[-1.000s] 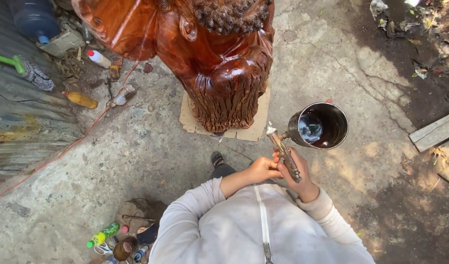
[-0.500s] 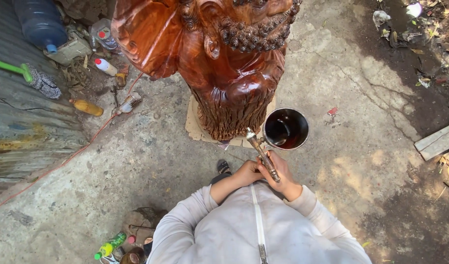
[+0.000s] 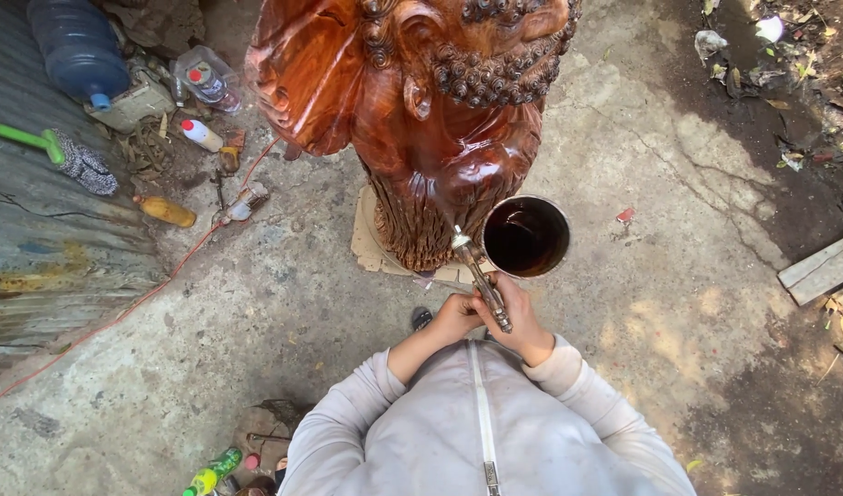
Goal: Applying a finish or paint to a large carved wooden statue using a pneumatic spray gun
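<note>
A tall glossy reddish-brown carved wooden statue stands on a piece of cardboard on the concrete ground. Both hands hold a metal spray gun whose nozzle points at the statue's lower trunk. Its open round cup is filled with dark liquid. My right hand grips the gun's handle. My left hand is wrapped around it from the left side. Grey sleeves and a zipped grey top fill the bottom of the view.
At the upper left lie a large blue water bottle, smaller plastic bottles, an orange bottle, and a green-handled tool beside corrugated metal sheeting. A red cord crosses the ground. Wooden planks lie at the right. Green bottles sit bottom left.
The spray gun and both hands have moved left and closer to the statue's trunk. The view has shifted so the statue looms larger.
</note>
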